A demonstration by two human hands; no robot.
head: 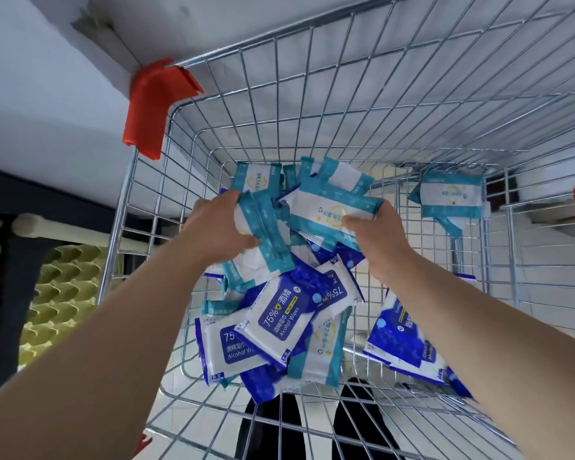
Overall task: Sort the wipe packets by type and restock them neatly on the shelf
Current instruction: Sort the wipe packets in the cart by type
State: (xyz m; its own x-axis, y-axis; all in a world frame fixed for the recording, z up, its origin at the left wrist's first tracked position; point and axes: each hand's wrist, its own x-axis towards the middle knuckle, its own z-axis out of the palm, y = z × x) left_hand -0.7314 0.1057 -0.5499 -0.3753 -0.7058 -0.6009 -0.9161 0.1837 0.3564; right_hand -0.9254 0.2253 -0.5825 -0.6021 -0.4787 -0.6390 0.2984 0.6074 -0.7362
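Both hands reach down into a wire shopping cart (312,104) full of wipe packets. My left hand (218,227) grips a bunch of teal-and-white packets (263,234) at the pile's left. A flat teal-and-white packet (326,207) is pinched at its right end by my right hand (379,234). Beneath them lie several dark blue "75% Alcohol Wipes" packets (279,320). One more blue packet (402,343) lies apart at the right, and a lone teal packet (448,197) rests against the far right of the cart.
Red plastic corner guards (153,107) cap the cart's rim on the left and at the right edge. Yellow egg-crate foam (60,293) and a pale bar sit outside the cart on the left. A white wall runs behind the cart.
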